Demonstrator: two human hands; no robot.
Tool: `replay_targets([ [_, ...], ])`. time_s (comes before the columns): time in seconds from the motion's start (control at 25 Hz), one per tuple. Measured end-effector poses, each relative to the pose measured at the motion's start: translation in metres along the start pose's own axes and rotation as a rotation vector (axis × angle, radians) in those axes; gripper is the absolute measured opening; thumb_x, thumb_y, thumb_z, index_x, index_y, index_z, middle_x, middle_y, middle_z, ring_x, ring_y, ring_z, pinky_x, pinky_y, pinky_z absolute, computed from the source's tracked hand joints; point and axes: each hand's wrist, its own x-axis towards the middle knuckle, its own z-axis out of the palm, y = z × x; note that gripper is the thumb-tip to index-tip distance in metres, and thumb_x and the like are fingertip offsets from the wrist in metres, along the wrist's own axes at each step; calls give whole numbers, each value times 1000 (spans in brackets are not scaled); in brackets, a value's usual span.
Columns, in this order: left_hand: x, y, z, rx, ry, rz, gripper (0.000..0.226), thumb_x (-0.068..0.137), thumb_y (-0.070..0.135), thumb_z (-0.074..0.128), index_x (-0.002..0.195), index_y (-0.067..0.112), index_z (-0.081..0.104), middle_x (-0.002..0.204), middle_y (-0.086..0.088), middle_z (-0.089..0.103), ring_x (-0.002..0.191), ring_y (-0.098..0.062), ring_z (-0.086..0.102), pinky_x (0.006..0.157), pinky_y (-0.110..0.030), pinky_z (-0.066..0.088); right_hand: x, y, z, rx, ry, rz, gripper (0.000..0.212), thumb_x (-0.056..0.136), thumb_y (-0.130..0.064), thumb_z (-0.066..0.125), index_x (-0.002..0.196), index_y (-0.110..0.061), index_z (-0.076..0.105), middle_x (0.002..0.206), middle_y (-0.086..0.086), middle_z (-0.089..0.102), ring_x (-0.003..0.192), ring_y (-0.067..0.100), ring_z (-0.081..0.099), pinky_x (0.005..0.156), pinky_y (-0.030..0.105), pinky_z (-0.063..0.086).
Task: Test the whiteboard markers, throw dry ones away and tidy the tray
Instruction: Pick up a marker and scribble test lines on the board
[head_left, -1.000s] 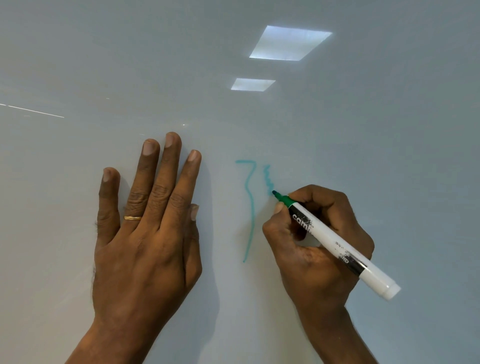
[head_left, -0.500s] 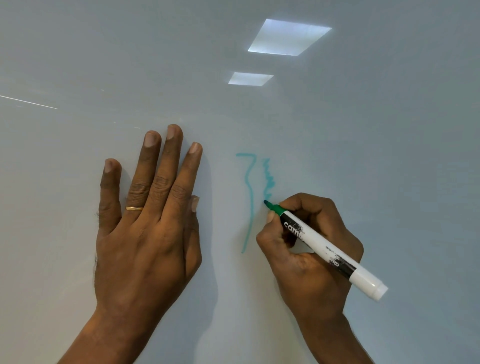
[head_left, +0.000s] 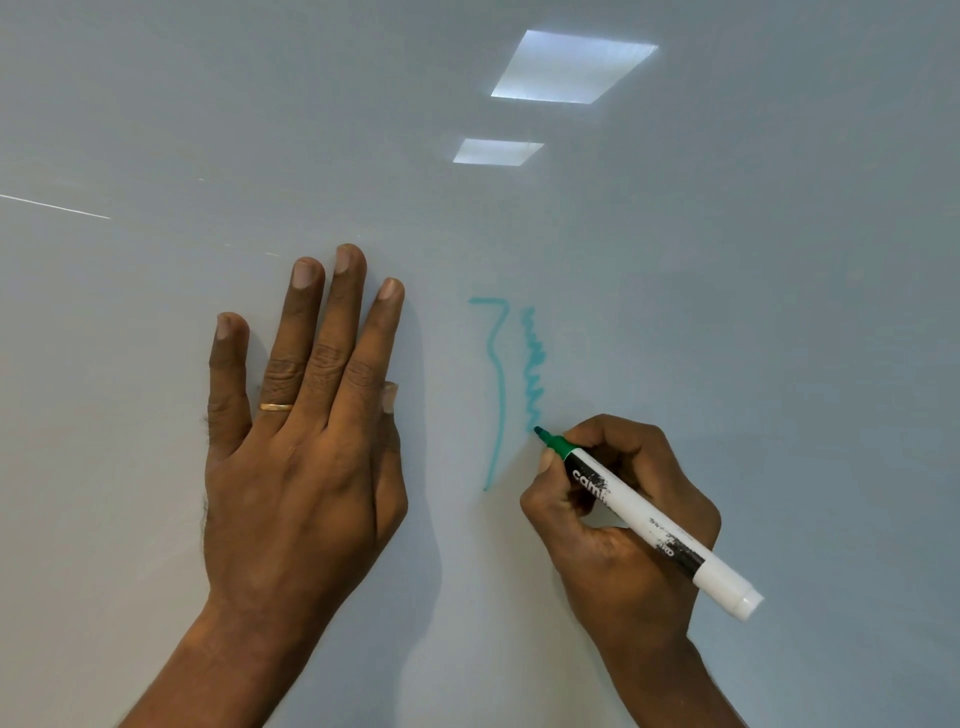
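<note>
The fingers (head_left: 546, 460) of the right hand (head_left: 623, 540) are curled close in a writing pinch round the white plastic whiteboard marker with black label bands and a green nib (head_left: 644, 517). The nib touches the glossy white whiteboard (head_left: 779, 312) at the foot of a teal zigzag scribble (head_left: 535, 364) just above them. Just left of that runs a long hooked teal stroke (head_left: 501, 395). Farther left the left hand (head_left: 296, 467) lies flat on the board with straight fingers, holding nothing.

This is the testing step. The ink looks strong enough to keep, though the glare makes that uncertain. The next move calls for lifting the nib and capping the marker; the cap and tray are out of view.
</note>
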Motion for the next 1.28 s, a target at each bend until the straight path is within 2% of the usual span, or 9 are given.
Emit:
replay_targets([
  [0.12,-8,-7,9,-23,25,18,58,107,18,33,164,16,20,172,-5,14,160,-21,10,129,-52,5,-24,3,3,-174,121,-283,15,76,-14,78,87,-14,68,68,-3,64,56,12,62,54,22,51],
  [0.28,-8,-6,9,-13,13,26,58,107,17,33,164,16,20,172,-6,15,160,-22,12,130,-52,5,-29,10,0,-165,183,-248,16,76,-14,77,89,-14,68,71,-3,66,59,14,64,53,26,54],
  [0.52,-8,-5,9,13,6,27,57,108,17,32,164,16,20,172,-6,15,160,-22,12,130,-51,4,-30,5,-10,-186,182,-280,15,77,-18,72,88,-21,64,72,-6,66,61,8,64,58,15,51],
  [0.64,-9,-4,9,8,8,11,57,108,17,32,164,16,21,172,-6,17,160,-22,13,130,-51,5,-13,-9,-21,-123,158,-251,12,79,-17,73,87,-16,64,71,-8,66,59,11,64,54,25,52],
  [0.76,-8,-4,9,13,4,11,57,108,16,32,164,15,21,172,-6,17,160,-23,13,130,-51,6,15,-33,-25,-74,178,-324,13,84,-12,74,92,-13,64,78,-12,66,66,7,66,61,20,51],
  [0.84,-8,-4,8,13,7,17,57,108,17,31,164,15,21,172,-6,16,160,-23,13,130,-52,6,33,-45,-24,-51,149,-367,11,88,-10,71,97,-7,66,85,-5,69,73,13,70,64,29,56],
  [0.96,-9,-5,8,18,9,11,58,107,18,31,164,16,21,172,-5,16,160,-22,13,130,-52,7,43,-47,-17,-63,91,-379,11,90,-12,66,98,-5,68,84,1,71,72,22,70,59,43,56],
  [1.2,-8,-4,7,13,-39,18,71,95,19,29,164,12,15,173,-4,13,160,-22,11,130,-53,5,41,-38,-18,-138,137,-347,10,85,-18,71,89,-8,70,77,-2,71,65,15,67,58,35,54],
  [1.28,-8,-5,6,3,-55,15,74,93,19,29,165,11,11,173,-4,12,161,-22,8,130,-53,4,40,-34,-21,-117,41,-169,32,73,-38,83,83,-10,70,71,-5,70,58,10,65,59,28,52],
])
